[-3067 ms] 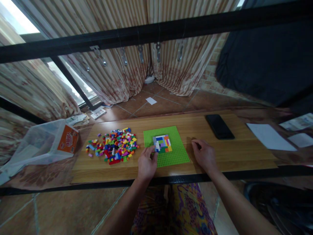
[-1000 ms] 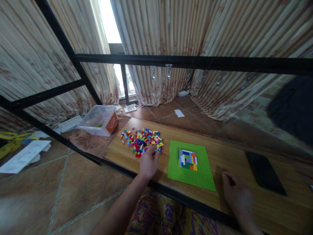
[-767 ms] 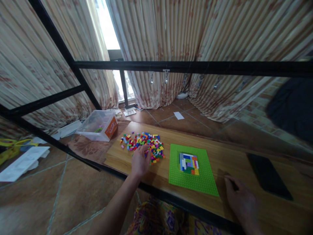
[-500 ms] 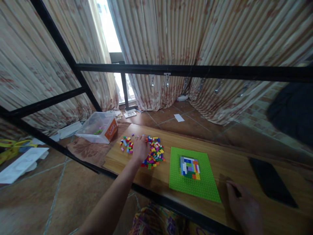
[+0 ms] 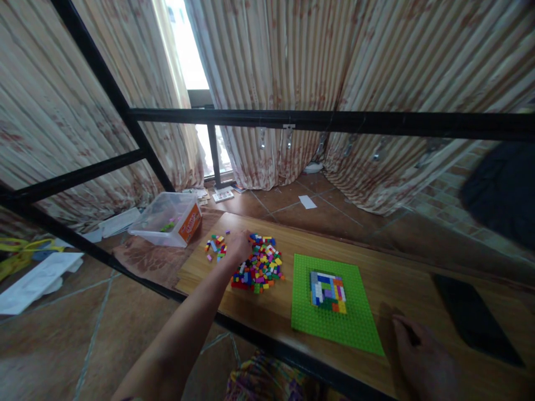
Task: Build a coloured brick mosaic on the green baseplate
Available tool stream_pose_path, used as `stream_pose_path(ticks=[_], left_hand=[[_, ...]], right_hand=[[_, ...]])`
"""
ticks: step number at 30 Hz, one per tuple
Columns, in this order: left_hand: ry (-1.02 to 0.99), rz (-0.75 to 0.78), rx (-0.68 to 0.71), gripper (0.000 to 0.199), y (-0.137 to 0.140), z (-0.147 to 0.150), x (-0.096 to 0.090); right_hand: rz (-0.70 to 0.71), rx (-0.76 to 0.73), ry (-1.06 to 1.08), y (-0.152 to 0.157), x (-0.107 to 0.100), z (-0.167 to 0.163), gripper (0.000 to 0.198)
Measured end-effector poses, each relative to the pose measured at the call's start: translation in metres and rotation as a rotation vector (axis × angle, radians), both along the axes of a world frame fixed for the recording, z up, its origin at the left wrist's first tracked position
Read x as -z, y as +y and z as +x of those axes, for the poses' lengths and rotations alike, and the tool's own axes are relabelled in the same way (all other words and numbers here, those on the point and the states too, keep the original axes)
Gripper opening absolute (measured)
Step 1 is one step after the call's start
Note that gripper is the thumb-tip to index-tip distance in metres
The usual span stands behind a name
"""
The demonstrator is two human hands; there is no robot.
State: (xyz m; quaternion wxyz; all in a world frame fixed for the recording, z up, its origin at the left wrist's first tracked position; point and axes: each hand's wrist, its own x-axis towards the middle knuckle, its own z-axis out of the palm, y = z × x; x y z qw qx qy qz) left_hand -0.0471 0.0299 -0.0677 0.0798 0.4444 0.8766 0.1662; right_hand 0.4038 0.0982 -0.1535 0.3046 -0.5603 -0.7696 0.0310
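Note:
My left hand (image 5: 239,246) reaches down at the far side of a pile of small coloured building bricks (image 5: 264,266). Its fingers are bent together; the tips are partly hidden, and I cannot see what is in them. A green studded baseplate (image 5: 351,328) lies to the right of the pile. On it stands a low, roughly square build of multicoloured bricks (image 5: 328,292). My right hand (image 5: 422,352) rests right of the baseplate, thumb and fingers curled together. Whatever it holds, if anything, is hidden in shadow.
Everything lies on a wooden board (image 5: 267,314) inside a black metal frame (image 5: 317,120). A dark flat phone-like slab (image 5: 476,317) is at the right. Left of the board stands a clear plastic box (image 5: 161,223) with an orange label. Paper (image 5: 307,201) lies on the tiled floor.
My left hand has shifted slightly left and away, uncovering bricks at the near side of the pile. The board and right hand appear slightly lower and to the right as the view moves.

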Motion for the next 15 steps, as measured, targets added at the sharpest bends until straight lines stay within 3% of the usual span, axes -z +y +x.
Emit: stream_pose_path(ticks=[10, 12, 15], left_hand=[[-0.137, 0.195, 0.033, 0.035, -0.029, -0.002, -0.02], [-0.292, 0.301, 0.034, 0.034, -0.035, 0.003, -0.021], [-0.755, 0.54, -0.002, 0.039, -0.046, 0.018, -0.02]], right_hand=[[0.014, 0.005, 0.034, -0.003, -0.004, -0.005, 0.051], [0.012, 0.012, 0.027, -0.003, -0.004, -0.006, 0.053], [0.016, 0.007, 0.024, -0.002, -0.004, -0.006, 0.053]])
